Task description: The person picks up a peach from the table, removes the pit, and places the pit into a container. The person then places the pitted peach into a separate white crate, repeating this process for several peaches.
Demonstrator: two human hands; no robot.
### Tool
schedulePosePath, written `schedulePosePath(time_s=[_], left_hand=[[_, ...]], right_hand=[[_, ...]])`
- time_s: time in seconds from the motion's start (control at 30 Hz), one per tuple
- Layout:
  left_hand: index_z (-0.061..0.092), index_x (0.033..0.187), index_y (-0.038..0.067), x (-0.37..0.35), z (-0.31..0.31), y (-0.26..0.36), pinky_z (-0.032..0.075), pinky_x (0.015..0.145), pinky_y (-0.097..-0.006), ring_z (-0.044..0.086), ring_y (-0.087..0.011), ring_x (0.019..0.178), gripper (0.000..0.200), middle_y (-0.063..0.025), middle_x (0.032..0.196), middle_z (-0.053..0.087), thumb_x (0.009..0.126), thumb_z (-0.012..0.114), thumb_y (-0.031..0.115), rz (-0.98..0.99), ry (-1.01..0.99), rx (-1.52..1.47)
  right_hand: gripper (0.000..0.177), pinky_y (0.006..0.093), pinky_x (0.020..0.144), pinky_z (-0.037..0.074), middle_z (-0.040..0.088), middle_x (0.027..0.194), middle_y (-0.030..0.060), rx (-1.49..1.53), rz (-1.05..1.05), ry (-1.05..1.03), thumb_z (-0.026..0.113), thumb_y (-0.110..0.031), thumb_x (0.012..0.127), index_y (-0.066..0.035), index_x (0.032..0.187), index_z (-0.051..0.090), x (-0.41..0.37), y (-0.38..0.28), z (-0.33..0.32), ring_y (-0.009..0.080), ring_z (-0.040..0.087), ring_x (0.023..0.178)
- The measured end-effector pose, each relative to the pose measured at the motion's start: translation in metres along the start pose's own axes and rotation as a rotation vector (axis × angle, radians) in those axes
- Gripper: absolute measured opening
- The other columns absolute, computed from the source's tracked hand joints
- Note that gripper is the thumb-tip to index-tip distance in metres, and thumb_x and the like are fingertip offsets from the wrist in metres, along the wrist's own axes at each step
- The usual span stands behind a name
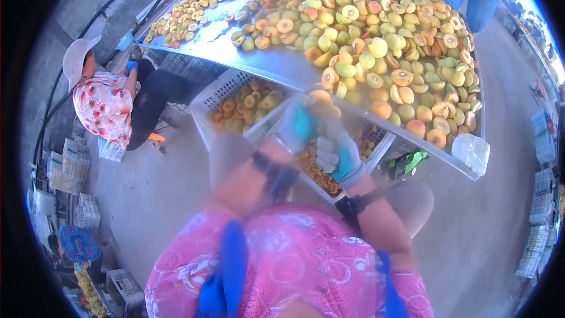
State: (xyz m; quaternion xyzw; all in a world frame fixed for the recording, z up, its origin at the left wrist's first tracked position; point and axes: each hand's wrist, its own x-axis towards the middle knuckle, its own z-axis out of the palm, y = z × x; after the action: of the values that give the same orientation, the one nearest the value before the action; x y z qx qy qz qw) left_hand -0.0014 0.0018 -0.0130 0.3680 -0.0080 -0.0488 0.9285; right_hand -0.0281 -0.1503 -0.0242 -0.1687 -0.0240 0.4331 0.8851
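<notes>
While both gloved hands come close together at the near edge of the metal table [218, 44], motion blur softens their outlines. The left hand [298, 125] is raised beside a yellow-orange fruit [321, 99], its fingers reaching up to it; the blur hides how far they are closed, so I cannot tell whether they clamp it or only touch it. Just to the right and nearer, the right hand [341, 158] has its fingers curled inward, but I cannot tell whether they are fully together or what, if anything, is in them.

Beyond the hands, a heap of cut fruit [382, 41] covers most of the table's right side. Below the table's near edge, a white crate [203, 109] on the left holds more fruit, and small brown pieces [321, 178] lie under the hands. Farther left, a co-worker [103, 103] sits low beside the table.
</notes>
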Motion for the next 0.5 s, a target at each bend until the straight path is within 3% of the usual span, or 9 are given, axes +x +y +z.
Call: schedulePosePath(time_s=[0.1,0.17,0.27,0.33,0.4,0.43,0.5], left_hand=[[0.05,0.131,0.003,0.001,0.002,0.003,0.054,0.09,-0.0388,0.061,-0.0273,0.105,0.042,-0.0124,0.116,0.061,0.093,0.053,0.021,-0.018,-0.062,0.008],[0.049,0.132,0.003,0.002,0.001,0.003,0.053,0.091,-0.0389,0.061,-0.0266,0.106,0.043,-0.0123,0.117,0.06,0.093,0.054,0.02,-0.048,-0.139,-0.06],[0.047,0.134,0.004,0.001,0.0,0.006,0.053,0.093,-0.0387,0.06,-0.0254,0.108,0.045,-0.0121,0.121,0.059,0.093,0.056,0.019,-0.085,-0.222,-0.118],[0.046,0.135,0.004,-0.002,0.007,0.009,0.053,0.094,-0.0383,0.06,-0.0249,0.11,0.045,-0.012,0.123,0.058,0.094,0.057,0.019,-0.095,-0.23,-0.106],[0.047,0.134,0.003,-0.007,0.015,0.01,0.053,0.094,-0.037,0.06,-0.0238,0.11,0.048,-0.0121,0.123,0.058,0.097,0.057,0.031,0.03,-0.179,0.052],[0.047,0.134,0.003,-0.004,0.01,0.007,0.053,0.094,-0.037,0.06,-0.0238,0.11,0.048,-0.0121,0.123,0.058,0.097,0.057,0.031,0.031,-0.179,0.053],[0.05,0.131,0.004,0.001,0.0,0.002,0.054,0.093,-0.0367,0.061,-0.0226,0.109,0.054,-0.0112,0.12,0.06,0.097,0.055,0.045,-0.022,-0.092,0.015]], right_hand=[[0.031,0.023,0.034,0.028,0.041,0.064,-0.0062,-0.027,0.005,0.081,0.04,-0.042,0.104,-0.015,0.108,0.053,-0.005,-0.001,0.004,0.0058,0.036,0.041],[0.037,0.0216,0.038,0.026,0.041,0.068,-0.006,-0.016,0.005,-0.022,0.045,-0.049,0.101,-0.014,0.109,0.055,-0.007,-0.003,-0.005,0.0048,0.035,0.043],[0.038,0.021,0.036,0.026,0.041,0.067,-0.006,0.066,0.037,-0.193,0.045,-0.048,0.101,-0.012,0.11,0.055,-0.01,-0.012,-0.002,0.0048,0.035,0.043],[0.038,0.0213,0.034,0.025,0.037,0.065,-0.0064,0.074,0.02,-0.168,0.041,-0.046,0.103,-0.01,0.109,0.054,-0.013,-0.016,0.009,0.0043,0.032,0.041],[0.039,0.0215,0.033,0.025,0.034,0.062,-0.0068,0.08,0.003,-0.143,0.038,-0.044,0.104,-0.008,0.108,0.054,-0.015,-0.017,0.012,0.0039,0.03,0.039],[0.04,0.0218,0.032,0.025,0.034,0.062,-0.0066,0.046,-0.004,-0.105,0.038,-0.044,0.104,-0.008,0.107,0.054,-0.015,-0.018,0.013,0.0044,0.03,0.038],[0.04,0.022,0.032,0.025,0.035,0.061,-0.0064,0.012,-0.007,-0.068,0.039,-0.045,0.104,-0.008,0.107,0.054,-0.014,-0.016,0.014,0.0049,0.03,0.037]])
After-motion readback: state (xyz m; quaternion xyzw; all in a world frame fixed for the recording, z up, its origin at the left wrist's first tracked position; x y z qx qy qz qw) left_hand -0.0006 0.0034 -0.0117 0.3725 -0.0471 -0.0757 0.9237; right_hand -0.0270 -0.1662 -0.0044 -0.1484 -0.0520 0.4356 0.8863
